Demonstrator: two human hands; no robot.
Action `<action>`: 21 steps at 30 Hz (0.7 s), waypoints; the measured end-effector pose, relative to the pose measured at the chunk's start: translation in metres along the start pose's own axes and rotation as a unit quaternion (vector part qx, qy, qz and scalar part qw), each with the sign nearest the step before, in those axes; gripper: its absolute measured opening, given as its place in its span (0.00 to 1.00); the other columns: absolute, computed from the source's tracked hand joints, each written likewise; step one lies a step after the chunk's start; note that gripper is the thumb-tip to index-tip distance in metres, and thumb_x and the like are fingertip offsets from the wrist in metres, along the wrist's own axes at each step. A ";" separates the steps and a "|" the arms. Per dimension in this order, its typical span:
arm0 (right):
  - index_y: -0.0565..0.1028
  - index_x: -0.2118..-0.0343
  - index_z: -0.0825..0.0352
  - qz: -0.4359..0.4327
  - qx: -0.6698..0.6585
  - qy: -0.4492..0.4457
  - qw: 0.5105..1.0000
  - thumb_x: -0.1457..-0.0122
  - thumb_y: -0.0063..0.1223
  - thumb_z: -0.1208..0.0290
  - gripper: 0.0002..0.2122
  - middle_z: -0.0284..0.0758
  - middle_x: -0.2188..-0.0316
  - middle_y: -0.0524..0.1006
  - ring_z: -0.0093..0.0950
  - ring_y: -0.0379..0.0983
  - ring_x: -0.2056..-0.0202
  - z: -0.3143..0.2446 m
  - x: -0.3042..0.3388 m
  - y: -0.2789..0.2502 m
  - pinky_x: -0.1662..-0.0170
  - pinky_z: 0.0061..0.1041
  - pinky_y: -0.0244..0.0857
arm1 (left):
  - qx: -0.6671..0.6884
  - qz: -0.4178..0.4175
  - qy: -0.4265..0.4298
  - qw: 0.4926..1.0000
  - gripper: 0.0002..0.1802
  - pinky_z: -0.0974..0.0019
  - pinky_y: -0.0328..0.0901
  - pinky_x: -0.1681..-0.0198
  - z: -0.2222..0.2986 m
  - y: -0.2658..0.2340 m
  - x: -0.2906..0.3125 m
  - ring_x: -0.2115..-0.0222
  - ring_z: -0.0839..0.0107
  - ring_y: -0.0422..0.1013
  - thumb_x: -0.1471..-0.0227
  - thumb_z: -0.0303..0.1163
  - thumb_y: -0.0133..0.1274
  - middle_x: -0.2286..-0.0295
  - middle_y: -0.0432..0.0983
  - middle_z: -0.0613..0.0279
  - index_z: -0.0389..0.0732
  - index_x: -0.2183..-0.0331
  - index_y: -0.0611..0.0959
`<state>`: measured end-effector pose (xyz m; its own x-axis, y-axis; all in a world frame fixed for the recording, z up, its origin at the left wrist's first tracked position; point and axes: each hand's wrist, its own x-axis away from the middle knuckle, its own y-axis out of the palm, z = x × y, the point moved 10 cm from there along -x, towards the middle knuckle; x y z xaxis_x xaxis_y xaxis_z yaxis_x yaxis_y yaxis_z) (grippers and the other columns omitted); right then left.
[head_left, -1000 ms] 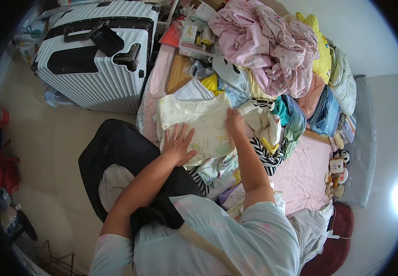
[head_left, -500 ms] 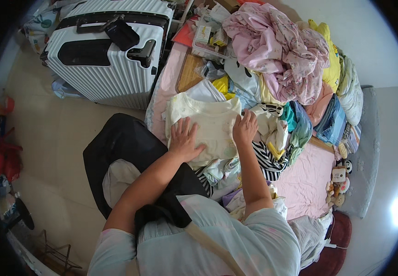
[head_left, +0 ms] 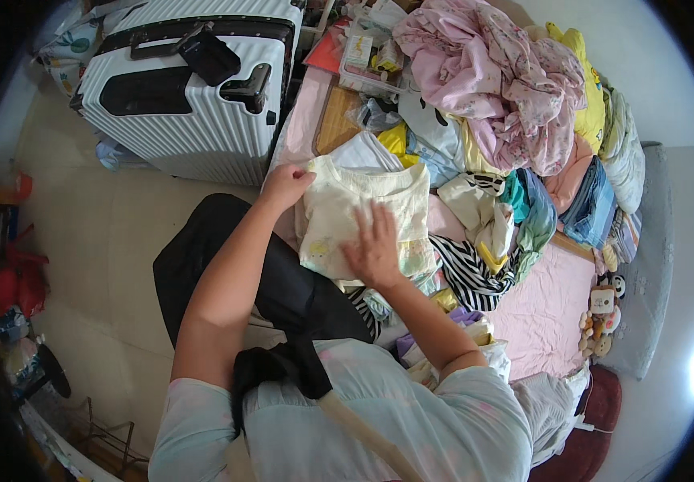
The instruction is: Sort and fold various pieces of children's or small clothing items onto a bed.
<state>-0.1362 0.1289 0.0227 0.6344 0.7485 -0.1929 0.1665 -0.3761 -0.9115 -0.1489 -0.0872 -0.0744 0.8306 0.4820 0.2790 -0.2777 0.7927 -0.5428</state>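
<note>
- In the head view, the left hand (head_left: 285, 186) is pinching the upper left corner of a cream shirt (head_left: 332, 217), by the shoulder; the thumb is partly hidden.
- The right hand (head_left: 375, 249) is resting palm down on the front of the shirt with its fingers spread; it is slightly blurred, so how hard it is pressing cannot be told.
- The shirt is lying under and between the hands on the bed (head_left: 531, 309), its neck facing away from the person and its near edge overlapping other clothes.
- As for progress, the shirt is looking mostly flat, its neckline laid open, and no sleeve is sticking out at either side; whether the sleeves are tucked underneath cannot be told. It is not yet forming a small, finished bundle.
- A white cloth (head_left: 367, 153) is lying flat just beyond the hands and seems to be already folded.
- To the right of the right hand, a striped garment (head_left: 475, 277) and a beige garment (head_left: 463, 205) are lying loose and rumpled, apparently untreated; farther right, jeans (head_left: 586, 199) are sitting in a neater stack.
- Beyond the hands to the right, a pink quilt (head_left: 507, 100) is lying bunched; beyond the left hand, a white suitcase (head_left: 230, 128) is standing.
</note>
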 end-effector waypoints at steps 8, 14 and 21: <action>0.74 0.62 0.68 -0.142 -0.126 -0.226 0.955 0.51 0.52 0.71 0.13 0.37 0.56 0.72 0.35 0.66 0.54 -0.074 0.018 0.064 0.52 0.32 0.61 | -0.036 0.031 0.043 0.998 0.14 0.59 0.66 0.64 0.013 0.001 -0.021 0.70 0.54 0.73 0.54 0.37 0.53 0.73 0.76 0.47 0.33 0.73 0.80; 0.74 0.60 0.69 -0.147 -0.219 -0.229 0.937 0.50 0.51 0.74 0.13 0.40 0.58 0.73 0.37 0.69 0.57 -0.069 0.020 0.063 0.53 0.33 0.63 | 0.071 0.042 0.027 0.996 0.12 0.62 0.66 0.64 0.000 0.007 -0.027 0.69 0.59 0.73 0.54 0.34 0.52 0.72 0.77 0.50 0.34 0.70 0.80; 0.74 0.60 0.68 -0.094 -0.291 -0.163 0.938 0.54 0.54 0.77 0.15 0.44 0.60 0.74 0.41 0.71 0.61 -0.040 -0.005 0.017 0.58 0.33 0.66 | 0.180 0.110 -0.044 0.977 0.12 0.65 0.66 0.64 -0.052 -0.011 -0.008 0.69 0.62 0.74 0.53 0.30 0.51 0.70 0.77 0.53 0.34 0.66 0.79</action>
<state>-0.1069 0.0968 0.0229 0.3041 0.9230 -0.2357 0.6966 -0.3842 -0.6059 -0.1277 -0.1192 -0.1121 0.6915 0.6726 0.2636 -0.6088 0.7390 -0.2885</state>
